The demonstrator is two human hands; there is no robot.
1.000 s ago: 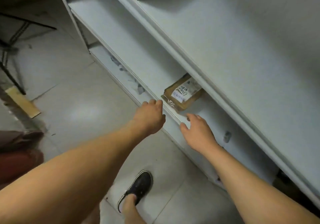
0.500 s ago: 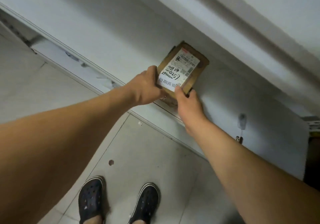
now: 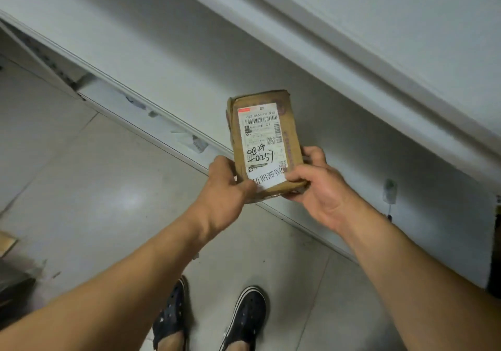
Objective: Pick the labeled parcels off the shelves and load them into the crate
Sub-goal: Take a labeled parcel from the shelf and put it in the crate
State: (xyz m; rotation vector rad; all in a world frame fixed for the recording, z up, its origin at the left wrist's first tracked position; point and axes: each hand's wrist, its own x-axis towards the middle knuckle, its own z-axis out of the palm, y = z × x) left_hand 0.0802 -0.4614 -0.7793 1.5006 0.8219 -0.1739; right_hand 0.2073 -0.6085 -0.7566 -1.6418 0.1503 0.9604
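Note:
A small brown cardboard parcel (image 3: 264,123) with a white shipping label and handwritten numbers is held up in front of the white shelves (image 3: 173,60), label facing me. My left hand (image 3: 225,190) grips its lower left corner. My right hand (image 3: 320,188) grips its lower right edge, thumb across the label's bottom. No crate is in view.
The middle shelf behind the parcel is bare. The bottom shelf (image 3: 151,112) holds a few paper scraps (image 3: 198,144). A small tag (image 3: 390,190) hangs at the shelf's right. My feet in dark shoes (image 3: 246,318) stand on the grey tiled floor. Cardboard (image 3: 6,242) lies at the left edge.
Both hands reached to the shelf, took hold of the parcel and lifted it off the shelf. It is now turned upright toward me.

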